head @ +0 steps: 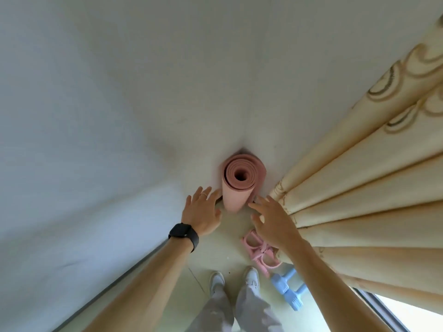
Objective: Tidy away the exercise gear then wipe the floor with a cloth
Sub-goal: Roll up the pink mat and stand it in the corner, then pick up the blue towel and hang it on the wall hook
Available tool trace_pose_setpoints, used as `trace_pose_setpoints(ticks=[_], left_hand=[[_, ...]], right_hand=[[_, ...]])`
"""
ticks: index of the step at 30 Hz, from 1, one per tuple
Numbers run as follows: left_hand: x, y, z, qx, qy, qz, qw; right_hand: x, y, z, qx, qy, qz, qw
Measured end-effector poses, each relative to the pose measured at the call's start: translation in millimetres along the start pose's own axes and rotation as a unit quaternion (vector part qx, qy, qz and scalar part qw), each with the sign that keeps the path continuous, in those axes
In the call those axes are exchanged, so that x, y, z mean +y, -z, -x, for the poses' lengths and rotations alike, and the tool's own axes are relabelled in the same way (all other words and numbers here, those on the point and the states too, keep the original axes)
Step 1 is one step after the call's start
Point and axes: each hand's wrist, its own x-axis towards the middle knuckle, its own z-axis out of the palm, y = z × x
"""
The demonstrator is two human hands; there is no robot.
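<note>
Flanking rolled mat (236, 197) with left grip (201, 212) and right grip (275, 224), both released and splayed; stood upright in wall corner (242, 137) straight ahead, long axis vertical, neither grip plainly nearer.

looking like a home, possibly a bedroom corner; showing it through plain white walls (96, 116), a long cream patterned curtain (359, 188) by a window (407, 312), and a pale floor (215, 257) holding a rolled pink mat (237, 195), pink resistance puller (256, 248), blue dumbbells (287, 288).
</note>
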Motion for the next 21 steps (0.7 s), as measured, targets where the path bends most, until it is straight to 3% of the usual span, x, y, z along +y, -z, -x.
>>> trace_pose_setpoints(ticks=[6, 9, 13, 16, 21], left_hand=[[-2, 48, 99, 0.14, -0.002, -0.006, 0.99], [-6, 61, 142, 0.198, 0.058, 0.02, 0.978], [-6, 58, 209, 0.267, 0.154, 0.048, 0.95], [-6, 39, 271, 0.297, 0.246, 0.067, 0.92], [-13, -12, 388, 0.32, 0.391, 0.086, 0.859]], right_hand=[[-26, 45, 76, 0.114, 0.063, -0.01, 0.991], [-42, 69, 89, 0.165, 0.154, -0.02, 0.974], [-81, 84, 94, 0.169, 0.29, -0.027, 0.942], [-116, 74, 103, 0.075, 0.327, -0.011, 0.942], [-184, 32, 145, -0.039, 0.452, 0.052, 0.89]])
